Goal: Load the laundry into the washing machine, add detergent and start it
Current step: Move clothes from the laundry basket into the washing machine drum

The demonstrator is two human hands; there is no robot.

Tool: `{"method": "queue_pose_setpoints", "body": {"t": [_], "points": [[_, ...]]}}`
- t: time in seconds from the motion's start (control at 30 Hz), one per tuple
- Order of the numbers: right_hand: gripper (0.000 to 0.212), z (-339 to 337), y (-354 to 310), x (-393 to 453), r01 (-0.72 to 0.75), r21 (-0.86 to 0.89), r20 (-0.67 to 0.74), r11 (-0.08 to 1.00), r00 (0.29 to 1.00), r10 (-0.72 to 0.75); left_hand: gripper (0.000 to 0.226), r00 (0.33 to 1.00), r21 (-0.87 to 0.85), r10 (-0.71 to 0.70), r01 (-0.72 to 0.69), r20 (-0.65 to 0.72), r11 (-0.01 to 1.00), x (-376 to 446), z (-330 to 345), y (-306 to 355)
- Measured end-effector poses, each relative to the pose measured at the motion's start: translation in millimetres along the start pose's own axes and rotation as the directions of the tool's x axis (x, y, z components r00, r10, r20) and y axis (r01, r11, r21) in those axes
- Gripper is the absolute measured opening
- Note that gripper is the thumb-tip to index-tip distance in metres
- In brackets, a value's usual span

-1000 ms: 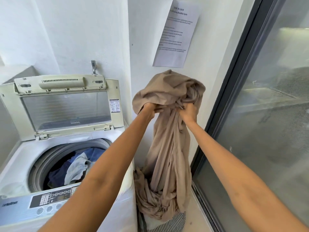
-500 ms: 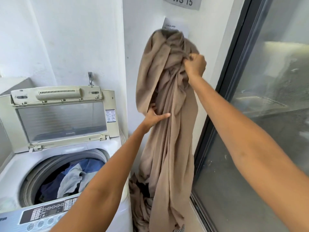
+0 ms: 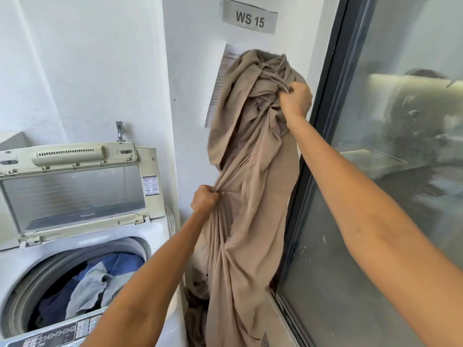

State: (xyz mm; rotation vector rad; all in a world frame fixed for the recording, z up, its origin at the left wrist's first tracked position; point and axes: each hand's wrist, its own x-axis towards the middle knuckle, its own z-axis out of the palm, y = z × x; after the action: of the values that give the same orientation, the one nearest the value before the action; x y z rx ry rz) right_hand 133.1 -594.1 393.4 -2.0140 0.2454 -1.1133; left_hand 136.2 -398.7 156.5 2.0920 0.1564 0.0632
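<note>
White walls [image 3: 95, 71], WS 15 sign [image 3: 249, 19], dark-framed glass door [image 3: 390, 196]

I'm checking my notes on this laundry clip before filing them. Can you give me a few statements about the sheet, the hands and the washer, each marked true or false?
1. Both hands grip the beige sheet. True.
2. The right hand is lower than the left hand. False: it is higher.
3. The washing machine lid is shut. False: it stands open.
4. Clothes lie in the drum. True.
5. The wall sign reads WS 15. True.
</note>
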Motion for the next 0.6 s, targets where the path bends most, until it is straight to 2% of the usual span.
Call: {"method": "queue_pose_setpoints", "body": {"t": [0.07,0.13,0.17,0.23,0.33,0.43,0.5,0.57,0.6], "points": [[0.041,2.2,12.3,-5.5,0.081,-0.076,0.088,0.994,0.993,-0.074,0.016,1.0,-0.058,-0.004,0.003,-0.015,0.998,5.5,-11.6,-1.4],[0.039,5.0,23.4,-14.7,0.181,-0.193,0.249,0.964,0.96,-0.13,0.016,0.998,-0.142,-0.016,0.006,-0.066,0.99,15.3,-22.5,0.2],[0.034,7.2,28.2,-23.0,0.257,-0.283,0.331,0.924,0.93,-0.157,0.017,0.996,-0.178,-0.019,0.003,-0.087,0.984,22.8,-26.4,0.9],[0.009,14.3,42.7,-38.5,0.329,-0.395,0.44,0.857,0.888,-0.138,0.02,0.993,-0.237,-0.012,-0.016,-0.119,0.971,36.1,-31.6,8.3],[0.03,27.5,64.1,-71.3,0.321,-0.374,0.547,0.87,0.834,-0.073,0.028,0.984,-0.275,0.001,-0.05,-0.176,0.96,21.3,-49.3,43.0],[0.05,35.6,70.3,-94.0,0.344,-0.272,0.682,0.899,0.728,-0.072,0.025,0.976,-0.261,0.026,-0.083,-0.215,0.962,-0.5,-61.9,70.2],[0.064,35.5,68.8,-100.0,0.27,-0.234,0.788,0.934,0.615,0.02,0.027,0.972,-0.237,0.047,-0.103,-0.23,0.966,-4.4,-62.6,76.1],[0.074,31.3,68.9,-104.8,-0.029,-0.135,0.891,0.99,0.434,0.134,0.028,0.97,-0.217,0.06,-0.112,-0.236,0.97,-6.0,-61.3,76.8],[0.078,28.0,70.6,-108.3,-0.177,-0.094,0.928,0.98,0.341,0.151,0.029,0.969,-0.215,0.062,-0.115,-0.239,0.97,-6.9,-60.3,76.4]]}}
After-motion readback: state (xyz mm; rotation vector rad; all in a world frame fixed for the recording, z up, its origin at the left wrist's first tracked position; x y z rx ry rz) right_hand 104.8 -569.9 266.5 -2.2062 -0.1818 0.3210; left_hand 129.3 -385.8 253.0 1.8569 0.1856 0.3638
